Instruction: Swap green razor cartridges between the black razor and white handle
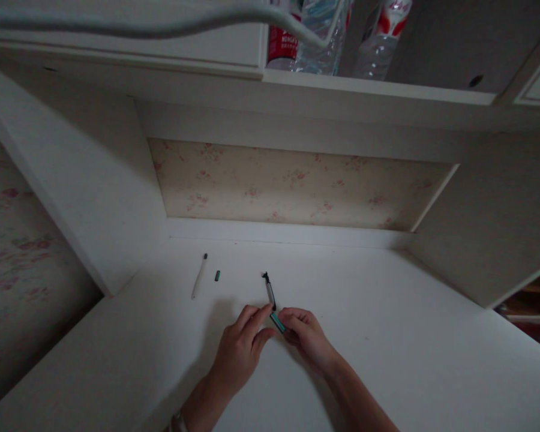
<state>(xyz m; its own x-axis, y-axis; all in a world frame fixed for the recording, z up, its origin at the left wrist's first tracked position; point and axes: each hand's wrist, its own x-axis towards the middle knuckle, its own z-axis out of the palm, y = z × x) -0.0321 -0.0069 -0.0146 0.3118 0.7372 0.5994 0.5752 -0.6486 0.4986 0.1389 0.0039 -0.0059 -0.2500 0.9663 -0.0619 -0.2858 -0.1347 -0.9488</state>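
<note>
My right hand point(306, 337) is closed, its thumb and fingers pinching a small green-and-black piece that looks like a razor cartridge point(277, 322). My left hand point(242, 345) is at the cartridge's left side, fingers stretched out and thumb apart. Its index fingertip is at the cartridge's upper end; whether it touches cannot be made out. Just beyond the fingertips lies a grey-and-black razor handle point(270, 292) on the white desk point(342, 288). Farther left are a second small green-and-black piece point(217, 275) and a slim white stick with a dark tip, like a toothbrush point(199, 277).
White side panels point(85, 168) border the desk on both sides, with flowered wallpaper point(270, 186) behind. Overhead, a shelf point(387, 89) holds several plastic bottles point(380, 45). A pale curved bar point(162, 27) crosses the top left of the view.
</note>
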